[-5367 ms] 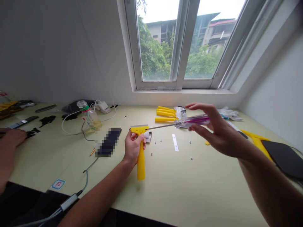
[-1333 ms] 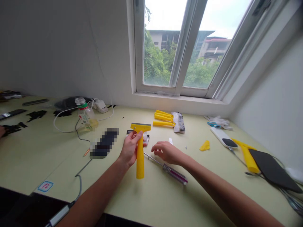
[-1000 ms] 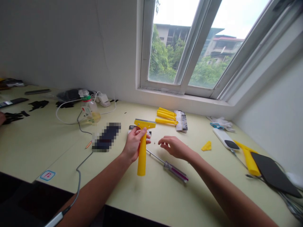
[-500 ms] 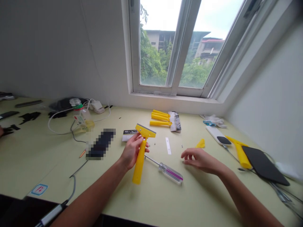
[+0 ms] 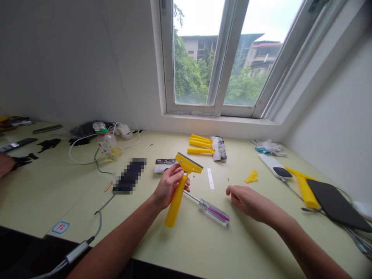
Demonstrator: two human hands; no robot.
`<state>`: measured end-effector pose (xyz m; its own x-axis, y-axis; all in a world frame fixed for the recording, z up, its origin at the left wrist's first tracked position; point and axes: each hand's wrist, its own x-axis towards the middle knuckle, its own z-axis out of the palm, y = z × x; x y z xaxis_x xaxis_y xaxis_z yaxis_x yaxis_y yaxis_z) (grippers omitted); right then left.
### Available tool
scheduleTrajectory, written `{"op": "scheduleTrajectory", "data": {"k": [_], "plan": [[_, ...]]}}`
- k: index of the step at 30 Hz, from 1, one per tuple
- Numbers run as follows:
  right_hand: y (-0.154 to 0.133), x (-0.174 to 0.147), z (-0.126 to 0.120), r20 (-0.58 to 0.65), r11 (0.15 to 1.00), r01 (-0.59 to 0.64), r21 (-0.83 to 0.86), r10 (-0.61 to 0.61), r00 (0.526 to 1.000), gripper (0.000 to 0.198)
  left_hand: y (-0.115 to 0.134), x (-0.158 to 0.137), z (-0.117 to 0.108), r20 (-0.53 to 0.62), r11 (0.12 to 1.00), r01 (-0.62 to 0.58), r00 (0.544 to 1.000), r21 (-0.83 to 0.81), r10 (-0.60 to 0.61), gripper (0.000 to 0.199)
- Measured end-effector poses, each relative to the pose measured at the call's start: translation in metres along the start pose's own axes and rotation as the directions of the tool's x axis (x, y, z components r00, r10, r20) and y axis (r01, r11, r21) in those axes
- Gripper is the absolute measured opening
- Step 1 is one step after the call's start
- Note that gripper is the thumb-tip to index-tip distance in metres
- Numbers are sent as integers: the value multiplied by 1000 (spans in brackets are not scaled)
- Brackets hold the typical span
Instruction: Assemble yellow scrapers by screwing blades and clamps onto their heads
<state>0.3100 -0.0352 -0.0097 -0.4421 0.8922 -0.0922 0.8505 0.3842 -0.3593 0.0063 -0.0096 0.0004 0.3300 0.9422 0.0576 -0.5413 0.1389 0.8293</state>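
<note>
My left hand (image 5: 170,186) grips a yellow scraper (image 5: 176,201) by its neck, with the wide head tilted up and the handle pointing down toward me. Two screws show on the head. Over the table to the right, my right hand (image 5: 247,199) has its fingers curled together near the surface; whatever they hold, if anything, is hidden. Behind the scraper lies a screwdriver (image 5: 213,211) with a clear and purple handle, its tip hidden by the left hand. A white blade strip (image 5: 210,178) and tiny screws (image 5: 228,179) rest between the hands.
Several yellow handles (image 5: 200,143) lie in packaging by the window. A yellow scrap (image 5: 251,176), a white device (image 5: 274,166), another yellow scraper (image 5: 308,193) and a black pad (image 5: 338,203) are on the right. A bottle (image 5: 106,141) and cables stand left; another person's hand (image 5: 6,164) shows there.
My right hand's fingers have curled in more, and the hand sits slightly lower. The scraper stays in my left hand, its head tilted a little more. The whole view has shifted slightly.
</note>
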Motion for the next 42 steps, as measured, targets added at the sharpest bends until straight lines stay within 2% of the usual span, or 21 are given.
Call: {"op": "scheduleTrajectory", "data": {"k": [3, 6, 8, 12, 15, 22, 25, 27, 29, 31, 33, 34, 35, 37, 40, 42], "plan": [[-13, 10, -10, -165, 993, 83, 79, -69, 984, 17, 0, 0, 0, 4, 1000, -4, 1000, 21, 4, 32], [-37, 31, -26, -406, 978, 166, 128, -101, 908, 14, -1, -1, 2, 24, 999, -7, 1000, 53, 5, 33], [-55, 47, -34, -489, 966, 246, 82, -176, 854, 11, -1, -2, 4, 29, 998, -10, 1000, 62, 8, 34], [-83, 71, -35, -535, 907, 415, -67, -384, 753, 10, 0, -3, 5, 20, 998, -26, 999, 62, 25, 36], [-90, 78, -29, -553, 876, 461, -140, -456, 697, 10, 0, -3, 5, 34, 997, -41, 999, 64, 39, 35], [-89, 81, -23, -520, 831, 518, -203, -540, 662, 10, 1, -4, 4, 32, 992, -46, 999, 119, 43, 34], [-89, 83, -23, -551, 852, 506, -135, -489, 677, 4, 2, -4, 5, 26, 988, -58, 998, 146, 55, 35], [-89, 85, -24, -558, 874, 483, -51, -426, 712, 4, 3, -5, 7, 20, 985, -61, 998, 163, 58, 37], [-87, 87, -26, -544, 895, 439, 83, -328, 772, 12, 3, -5, 8, 20, 983, -60, 998, 174, 58, 37], [-84, 89, -29, -476, 876, 373, 306, -198, 857, 31, 3, -5, 9, 31, 981, -59, 998, 184, 54, 37], [-80, 91, -30, -315, 785, 285, 550, -121, 941, 44, 2, -5, 9, 38, 978, -51, 998, 203, 44, 38], [-79, 93, -29, -227, 728, 239, 643, -117, 967, 45, 2, -4, 8, 34, 974, -45, 999, 222, 39, 39], [-77, 95, -28, -158, 675, 204, 709, -129, 979, 42, 1, -3, 8, 22, 966, -42, 999, 255, 38, 40], [-76, 99, -22, -118, 612, 184, 769, -148, 982, 34, 1, -3, 6, -34, 932, -41, 998, 361, 58, 44], [-77, 106, -12, -175, 563, 194, 803, -88, 981, 28, 4, -5, 2, -145, 818, -64, 973, 572, 177, 55], [-79, 110, -7, -198, 528, 176, 831, -15, 980, 26, 6, -8, 2, -154, 707, -100, 946, 700, 286, 65]]}}
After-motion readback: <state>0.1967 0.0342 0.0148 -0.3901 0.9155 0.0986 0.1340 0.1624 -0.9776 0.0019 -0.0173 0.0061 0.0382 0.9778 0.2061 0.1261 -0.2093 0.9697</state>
